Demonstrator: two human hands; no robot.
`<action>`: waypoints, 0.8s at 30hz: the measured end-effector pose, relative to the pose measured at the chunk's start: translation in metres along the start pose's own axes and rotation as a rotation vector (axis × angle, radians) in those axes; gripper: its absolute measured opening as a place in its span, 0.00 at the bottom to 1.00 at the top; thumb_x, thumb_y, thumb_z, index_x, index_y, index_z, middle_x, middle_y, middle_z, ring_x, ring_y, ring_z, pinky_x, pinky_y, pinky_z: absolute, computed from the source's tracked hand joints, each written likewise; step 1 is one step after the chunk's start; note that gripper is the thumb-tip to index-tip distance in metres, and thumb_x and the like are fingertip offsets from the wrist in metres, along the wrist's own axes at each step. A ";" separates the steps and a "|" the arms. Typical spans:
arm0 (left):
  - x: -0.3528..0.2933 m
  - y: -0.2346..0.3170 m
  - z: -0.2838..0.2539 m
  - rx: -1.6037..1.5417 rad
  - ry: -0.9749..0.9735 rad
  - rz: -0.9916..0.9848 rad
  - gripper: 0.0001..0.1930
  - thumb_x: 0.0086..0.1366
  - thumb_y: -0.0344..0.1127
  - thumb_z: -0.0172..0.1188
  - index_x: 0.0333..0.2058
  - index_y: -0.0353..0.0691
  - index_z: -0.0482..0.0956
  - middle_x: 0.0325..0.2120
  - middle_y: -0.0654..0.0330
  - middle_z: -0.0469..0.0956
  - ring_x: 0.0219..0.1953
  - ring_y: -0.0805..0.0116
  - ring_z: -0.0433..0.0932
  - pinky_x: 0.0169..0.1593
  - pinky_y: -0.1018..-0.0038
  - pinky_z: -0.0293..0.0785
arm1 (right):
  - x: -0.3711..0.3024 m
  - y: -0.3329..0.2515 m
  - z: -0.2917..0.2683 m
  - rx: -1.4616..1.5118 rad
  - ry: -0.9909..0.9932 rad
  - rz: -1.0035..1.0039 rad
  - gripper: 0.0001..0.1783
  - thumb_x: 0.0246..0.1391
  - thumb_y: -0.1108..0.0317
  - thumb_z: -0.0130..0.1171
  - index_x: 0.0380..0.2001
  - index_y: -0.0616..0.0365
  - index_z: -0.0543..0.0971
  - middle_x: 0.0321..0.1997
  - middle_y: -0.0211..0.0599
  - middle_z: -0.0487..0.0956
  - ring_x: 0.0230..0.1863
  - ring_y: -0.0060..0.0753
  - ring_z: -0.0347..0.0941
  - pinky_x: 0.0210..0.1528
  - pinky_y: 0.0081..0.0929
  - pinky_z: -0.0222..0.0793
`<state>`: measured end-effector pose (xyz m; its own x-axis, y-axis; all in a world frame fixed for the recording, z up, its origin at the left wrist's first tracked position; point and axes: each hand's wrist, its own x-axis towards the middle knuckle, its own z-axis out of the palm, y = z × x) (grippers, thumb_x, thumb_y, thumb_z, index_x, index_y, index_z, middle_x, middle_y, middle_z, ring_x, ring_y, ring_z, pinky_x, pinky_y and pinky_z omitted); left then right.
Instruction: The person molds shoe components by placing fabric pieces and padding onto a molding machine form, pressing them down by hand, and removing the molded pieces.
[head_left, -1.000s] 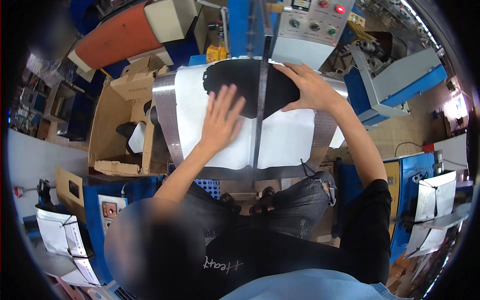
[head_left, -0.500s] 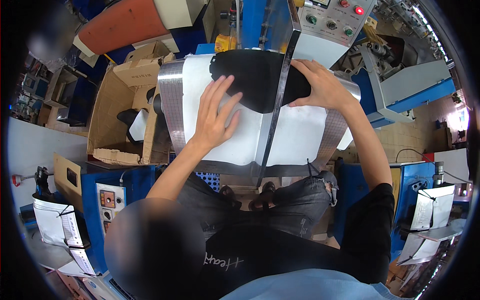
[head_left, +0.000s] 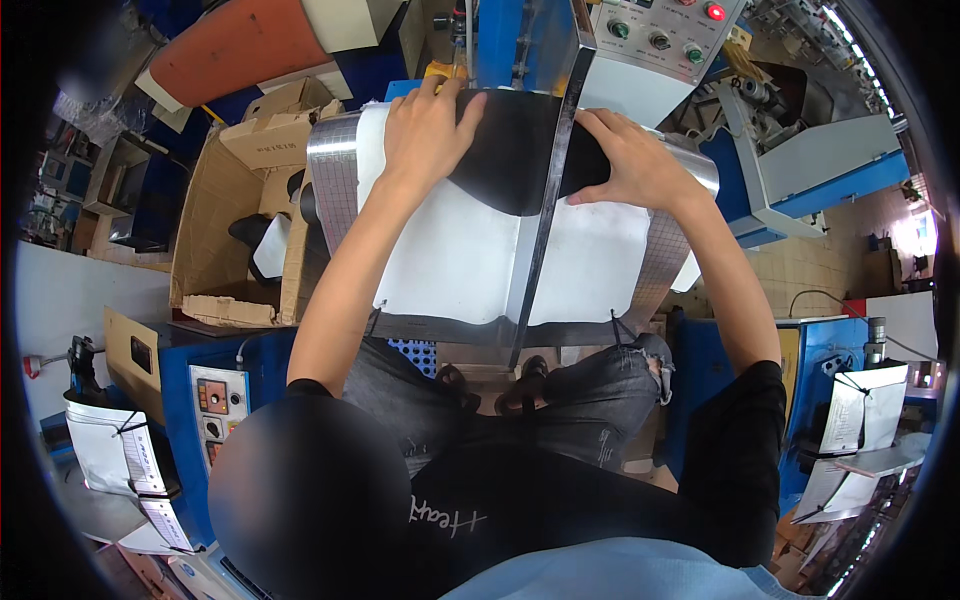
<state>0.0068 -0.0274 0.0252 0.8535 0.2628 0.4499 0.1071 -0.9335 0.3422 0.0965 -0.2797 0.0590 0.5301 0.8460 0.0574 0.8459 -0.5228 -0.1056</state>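
Note:
A black, flat, rounded piece of material (head_left: 510, 150) lies across the far part of a white sheet (head_left: 450, 265) on the curved machine bed. An upright metal plate (head_left: 548, 210), seen edge-on, crosses above it and hides a strip of it. My left hand (head_left: 425, 135) lies over the piece's left end, thumb spread from the fingers, fingertips at the far edge. At the other end, my right hand (head_left: 635, 165) has its fingers stretched along the far side and its thumb at the near side. Both hands touch the piece flat rather than wrapping round it.
To the left stands an open cardboard box (head_left: 215, 240) with black and white pieces inside. A control panel (head_left: 660, 35) with buttons and a lit red lamp is beyond my right hand. Blue machine cabinets (head_left: 265, 365) flank my legs. Gridded metal (head_left: 335, 170) borders the sheet.
My left hand has moved away from me, from the near left edge of the black piece onto its far left end. The right hand stays at the right end, nearly unmoved.

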 end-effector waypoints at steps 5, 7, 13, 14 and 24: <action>-0.001 0.005 0.011 0.044 0.110 0.328 0.20 0.71 0.47 0.54 0.45 0.34 0.82 0.44 0.48 0.81 0.49 0.51 0.79 0.56 0.60 0.71 | 0.000 0.006 0.007 0.013 0.054 -0.036 0.60 0.31 0.41 0.77 0.65 0.60 0.63 0.62 0.56 0.70 0.63 0.59 0.67 0.67 0.44 0.64; -0.003 0.011 0.018 0.050 0.102 0.403 0.21 0.71 0.48 0.53 0.46 0.35 0.82 0.41 0.49 0.82 0.49 0.51 0.79 0.56 0.60 0.72 | 0.002 0.008 0.010 0.036 0.096 -0.067 0.61 0.29 0.44 0.79 0.67 0.55 0.63 0.60 0.55 0.72 0.62 0.58 0.69 0.67 0.45 0.65; 0.000 0.007 0.020 0.082 0.096 0.349 0.23 0.70 0.53 0.53 0.40 0.36 0.82 0.36 0.50 0.83 0.42 0.52 0.82 0.50 0.61 0.75 | 0.007 0.017 0.012 0.066 0.076 -0.084 0.63 0.27 0.44 0.80 0.67 0.55 0.62 0.58 0.54 0.72 0.60 0.58 0.70 0.64 0.44 0.67; 0.000 0.003 0.021 0.081 0.202 0.354 0.23 0.68 0.54 0.55 0.34 0.36 0.83 0.30 0.52 0.84 0.37 0.53 0.83 0.46 0.63 0.76 | 0.006 0.016 0.011 0.070 0.068 -0.089 0.63 0.27 0.44 0.80 0.67 0.54 0.62 0.58 0.53 0.72 0.59 0.58 0.71 0.64 0.44 0.68; -0.005 -0.010 0.015 0.090 0.139 0.134 0.24 0.69 0.56 0.51 0.39 0.43 0.88 0.34 0.49 0.85 0.36 0.55 0.84 0.50 0.62 0.74 | 0.008 0.009 0.005 0.047 -0.004 -0.034 0.63 0.27 0.39 0.79 0.64 0.61 0.65 0.63 0.51 0.70 0.62 0.54 0.69 0.66 0.42 0.66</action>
<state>0.0094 -0.0227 0.0070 0.7851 0.1601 0.5983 0.0475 -0.9787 0.1995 0.1084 -0.2769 0.0540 0.5004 0.8638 0.0581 0.8598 -0.4880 -0.1505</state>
